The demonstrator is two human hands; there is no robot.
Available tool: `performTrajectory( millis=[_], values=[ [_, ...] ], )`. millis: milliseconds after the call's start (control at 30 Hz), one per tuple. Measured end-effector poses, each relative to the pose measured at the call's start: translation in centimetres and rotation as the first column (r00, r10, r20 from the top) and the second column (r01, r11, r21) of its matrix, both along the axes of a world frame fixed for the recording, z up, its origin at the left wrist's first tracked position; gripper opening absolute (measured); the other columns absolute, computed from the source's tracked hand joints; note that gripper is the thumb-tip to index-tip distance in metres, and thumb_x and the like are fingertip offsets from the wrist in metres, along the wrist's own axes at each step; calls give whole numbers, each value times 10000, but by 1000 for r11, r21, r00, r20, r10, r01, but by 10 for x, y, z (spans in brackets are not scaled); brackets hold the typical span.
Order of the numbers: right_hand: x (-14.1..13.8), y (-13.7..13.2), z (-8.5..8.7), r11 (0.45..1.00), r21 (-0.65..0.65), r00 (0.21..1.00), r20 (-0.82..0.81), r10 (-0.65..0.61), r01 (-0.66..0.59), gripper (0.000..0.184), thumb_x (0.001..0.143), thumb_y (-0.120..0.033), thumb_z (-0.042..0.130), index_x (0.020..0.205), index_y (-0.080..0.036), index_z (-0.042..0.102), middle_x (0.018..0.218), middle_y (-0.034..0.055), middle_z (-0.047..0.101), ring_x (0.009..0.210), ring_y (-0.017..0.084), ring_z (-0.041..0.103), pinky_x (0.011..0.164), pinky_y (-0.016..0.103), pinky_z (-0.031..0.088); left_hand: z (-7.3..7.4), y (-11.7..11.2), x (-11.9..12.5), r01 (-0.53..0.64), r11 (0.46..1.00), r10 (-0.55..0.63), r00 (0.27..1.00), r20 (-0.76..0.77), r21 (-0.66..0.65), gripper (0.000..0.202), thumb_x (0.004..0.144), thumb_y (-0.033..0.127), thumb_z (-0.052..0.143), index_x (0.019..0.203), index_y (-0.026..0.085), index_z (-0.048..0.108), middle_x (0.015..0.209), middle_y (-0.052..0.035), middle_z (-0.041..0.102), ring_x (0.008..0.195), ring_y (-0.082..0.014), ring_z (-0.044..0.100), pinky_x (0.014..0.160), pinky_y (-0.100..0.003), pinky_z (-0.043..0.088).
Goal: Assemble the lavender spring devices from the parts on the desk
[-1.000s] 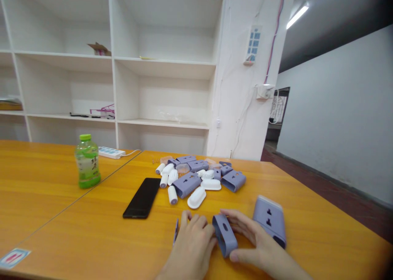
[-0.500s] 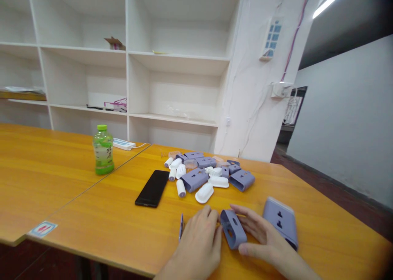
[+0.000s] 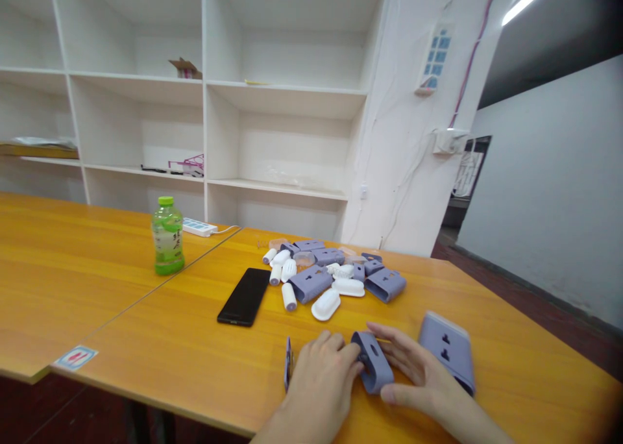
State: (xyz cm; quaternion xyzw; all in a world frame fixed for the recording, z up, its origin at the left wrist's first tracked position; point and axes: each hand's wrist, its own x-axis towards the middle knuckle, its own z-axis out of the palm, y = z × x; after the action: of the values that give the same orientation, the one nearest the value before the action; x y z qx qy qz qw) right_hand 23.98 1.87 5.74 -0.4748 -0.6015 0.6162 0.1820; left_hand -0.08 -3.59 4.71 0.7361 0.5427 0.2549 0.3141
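Observation:
My right hand (image 3: 423, 376) steadies a small purple plastic housing (image 3: 380, 369) on the table, its thumb at the near end and its fingers along the far side. The housing is a hollow oval shell with a cutout in its face. My left hand (image 3: 324, 376) has its thumb and index fingertips at the shell's open left side. What those fingers pinch, if anything, is hidden. Left of that hand, a thin purple panel (image 3: 288, 365) stands on edge, partly covered. A larger purple housing (image 3: 448, 350) with dark slots and a white edge lies to the right.
Beyond my hands lie several purple shells (image 3: 311, 283), white oval covers (image 3: 326, 305), white cylinders (image 3: 289, 297) and clear pieces. A black phone (image 3: 244, 296) lies left of them. Farther left stand a green bottle (image 3: 168, 239) and a power strip (image 3: 198, 228). White shelves (image 3: 277, 184) back the table.
My left hand has shifted right and up, and its thumb and index fingertips now reach the housing's opening. The right hand keeps its hold. The view has shifted slightly.

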Motion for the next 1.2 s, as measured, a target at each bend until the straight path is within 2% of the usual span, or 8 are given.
performTrajectory(
  millis=[133, 267, 467, 600, 967, 1200],
  values=[
    [2, -1, 0, 1000, 19, 1000, 2, 7, -7, 906, 683, -291, 941, 1468, -319, 490, 1522, 101, 538, 1428, 287, 473, 1214, 437, 345, 5, 0, 1, -1, 998, 4, 999, 40, -61, 164, 1001, 240, 531, 1126, 250, 636, 1079, -42, 736, 1016, -268, 684, 852, -379, 542],
    [3, -2, 0, 1000, 17, 1000, 8, 8, -8, 939, 679, -294, 943, 1487, -328, 466, 1528, 93, 529, 1442, 281, 454, 1221, 430, 332, 8, 0, 1, 17, 998, -15, 1000, 26, -65, 126, 1001, 217, 532, 1050, 236, 646, 1081, -36, 733, 1024, -256, 681, 841, -356, 535],
    [-1, -3, 5, 1000, 11, 1000, 13, -6, 6, 949, 684, -263, 940, 1493, -313, 447, 1531, 104, 520, 1434, 282, 465, 1227, 455, 322, 0, -1, 2, -11, 1000, 11, 1000, -6, 14, 114, 1003, 238, 543, 968, 244, 651, 988, -9, 718, 950, -225, 675, 787, -314, 508],
    [-2, -3, 7, 1000, 3, 1000, 11, 15, -15, 956, 690, -247, 937, 1497, -312, 429, 1539, 103, 507, 1433, 274, 463, 1232, 457, 313, -6, -1, 5, -20, 999, 21, 1000, -14, 25, 125, 1005, 230, 534, 998, 253, 657, 989, -3, 721, 959, -231, 676, 784, -320, 495],
    [-2, -6, 10, 1000, 1, 1000, -2, 2, -2, 951, 670, -243, 953, 1477, -309, 455, 1531, 106, 515, 1429, 271, 466, 1233, 454, 311, -10, -2, 6, -6, 998, 4, 1000, 28, 56, 121, 1014, 254, 534, 994, 262, 653, 988, 6, 715, 950, -213, 663, 771, -298, 446],
    [-4, -5, 12, 1000, -6, 1000, -4, -15, 15, 996, 606, -180, 980, 1457, -307, 478, 1504, 106, 540, 1415, 277, 483, 1223, 462, 323, -10, -2, 7, -17, 999, 14, 997, 81, 40, 138, 1005, 233, 539, 1030, 280, 666, 999, 12, 720, 961, -209, 661, 792, -300, 435]
  ],
)
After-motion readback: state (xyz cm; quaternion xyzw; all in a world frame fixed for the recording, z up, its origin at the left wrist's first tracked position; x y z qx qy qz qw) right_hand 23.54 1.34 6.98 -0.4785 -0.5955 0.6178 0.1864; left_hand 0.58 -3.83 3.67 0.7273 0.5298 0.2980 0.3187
